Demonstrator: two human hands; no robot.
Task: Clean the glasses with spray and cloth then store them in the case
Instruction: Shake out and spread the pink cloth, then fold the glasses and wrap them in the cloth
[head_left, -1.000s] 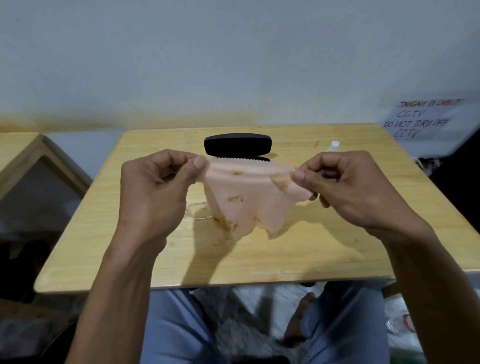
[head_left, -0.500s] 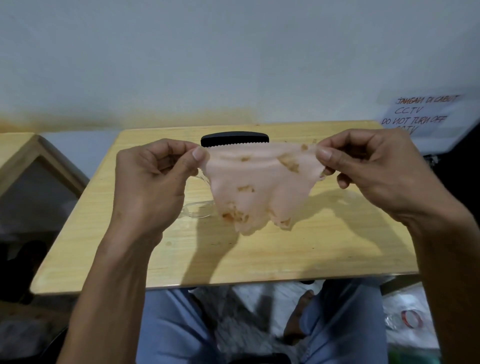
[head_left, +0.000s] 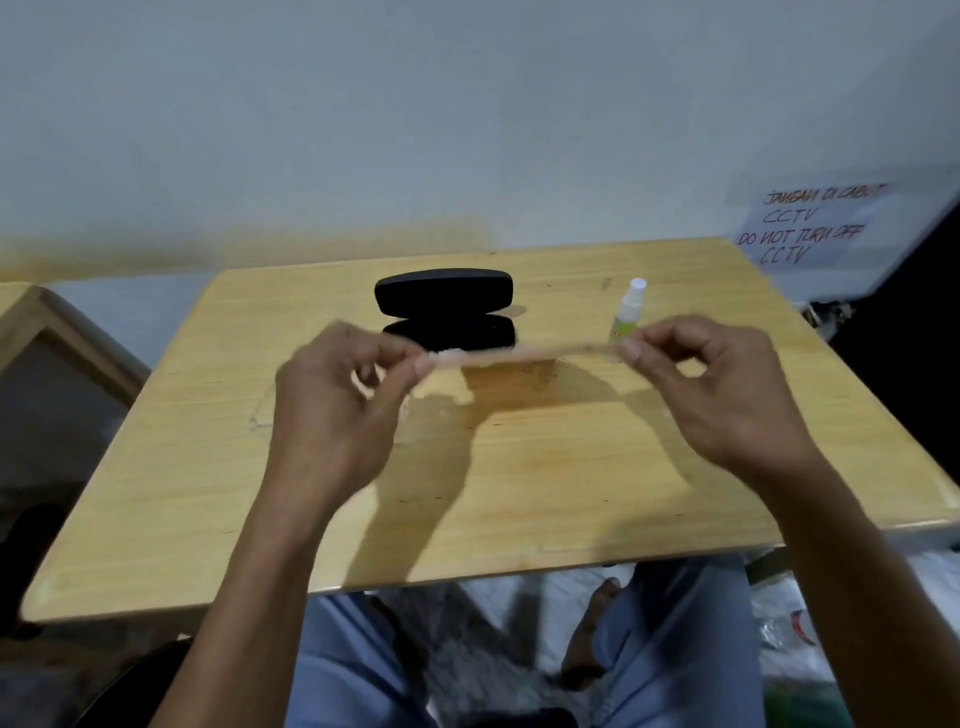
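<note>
Pink cloth (head_left: 519, 356) stretched between left hand (head_left: 337, 410), right hand (head_left: 711, 384).

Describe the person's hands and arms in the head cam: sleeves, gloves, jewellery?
Both hands are bare: no gloves on the left hand or the right hand. No rings, watch or bracelet show, though motion blur hides fine detail. Forearms are uncovered to the frame edge, so no sleeves appear. Below the table, the legs wear light blue trousers.

The hanging cloth (head_left: 524, 356) is now pulled flat and edge-on, uncovering the spray bottle (head_left: 627, 310).
</note>
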